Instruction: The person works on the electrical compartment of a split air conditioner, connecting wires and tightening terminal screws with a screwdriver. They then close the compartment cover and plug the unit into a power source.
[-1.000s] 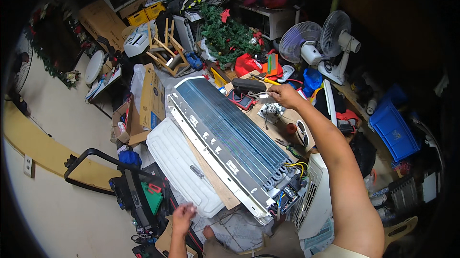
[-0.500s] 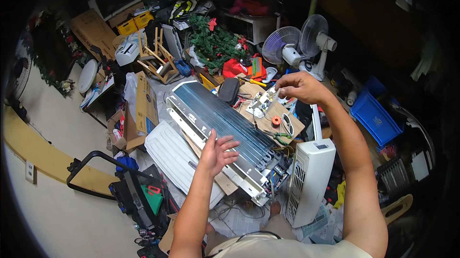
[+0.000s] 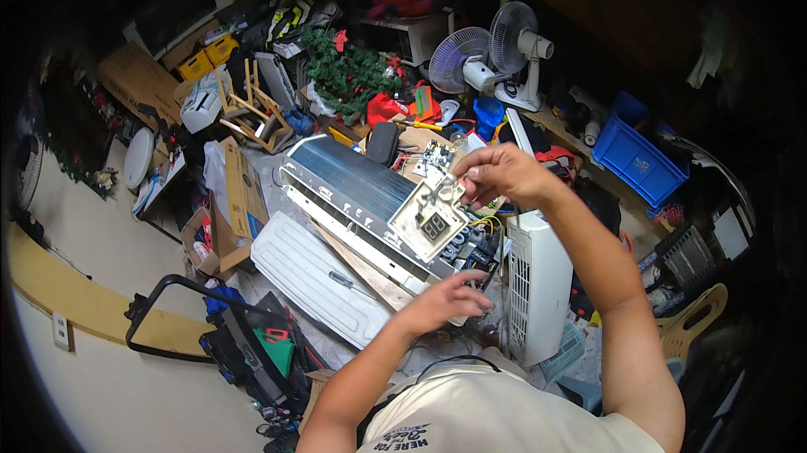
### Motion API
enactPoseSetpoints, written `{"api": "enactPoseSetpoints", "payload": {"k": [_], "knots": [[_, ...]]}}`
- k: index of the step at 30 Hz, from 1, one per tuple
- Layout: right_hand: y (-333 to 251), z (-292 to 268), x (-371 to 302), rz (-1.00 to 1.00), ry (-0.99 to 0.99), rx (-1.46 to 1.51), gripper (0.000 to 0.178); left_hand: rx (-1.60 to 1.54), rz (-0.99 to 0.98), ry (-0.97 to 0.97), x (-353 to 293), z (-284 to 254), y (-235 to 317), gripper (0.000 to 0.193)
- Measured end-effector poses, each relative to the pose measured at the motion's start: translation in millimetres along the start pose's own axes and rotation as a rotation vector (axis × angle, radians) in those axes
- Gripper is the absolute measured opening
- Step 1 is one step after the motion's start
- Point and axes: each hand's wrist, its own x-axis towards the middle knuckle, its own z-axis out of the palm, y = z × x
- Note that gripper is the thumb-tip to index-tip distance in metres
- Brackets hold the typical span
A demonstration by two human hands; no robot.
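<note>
- Room: we note a cluttered floor with two white fans [image 3: 496,62], a blue crate [image 3: 635,159] and a small green tree [image 3: 349,75].
- Dismantled air-conditioner unit [image 3: 370,201]: long, finned, lying diagonally beside its white cover [image 3: 315,281].
- Display board [image 3: 433,219]: cream, square, with a dark digit window, held above the unit's right end.
- Our right hand [image 3: 496,176] pinches the board's upper edge.
- Our left hand [image 3: 445,302] hovers loosely spread, holding nothing.

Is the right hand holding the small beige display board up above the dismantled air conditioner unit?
Yes, the right hand grips the small beige display board above the dismantled air conditioner unit.
</note>
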Motion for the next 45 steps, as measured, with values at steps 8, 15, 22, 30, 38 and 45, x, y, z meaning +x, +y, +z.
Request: {"api": "enactPoseSetpoints", "payload": {"k": [8, 15, 22, 30, 38, 45], "knots": [[100, 38, 1, 0.075, 0.172, 0.412, 0.030, -0.421, 0.343, 0.515, -48, -69, -7, 0.035], [146, 45, -94, 0.243, -0.071, 0.040, 0.036, -0.210, 0.220, 0.799, -74, -128, 7, 0.020], [190, 2, -217, 0.419, 0.123, -0.059, 0.027, -0.127, 0.003, 1.046, -34, -186, 1, 0.022], [245, -18, -312, 0.486, 0.351, -0.640, 0.025, 0.278, -0.187, 1.124, 1, -203, -22, 0.039], [256, -11, -300, 0.125, 0.620, 0.243, 0.023, 0.559, -0.154, 1.206, 4, -206, -41, 0.049], [222, -8, -287, -0.314, 0.514, 0.838, 0.039, 0.401, -0.080, 1.162, 3, -199, -43, 0.046]]}}
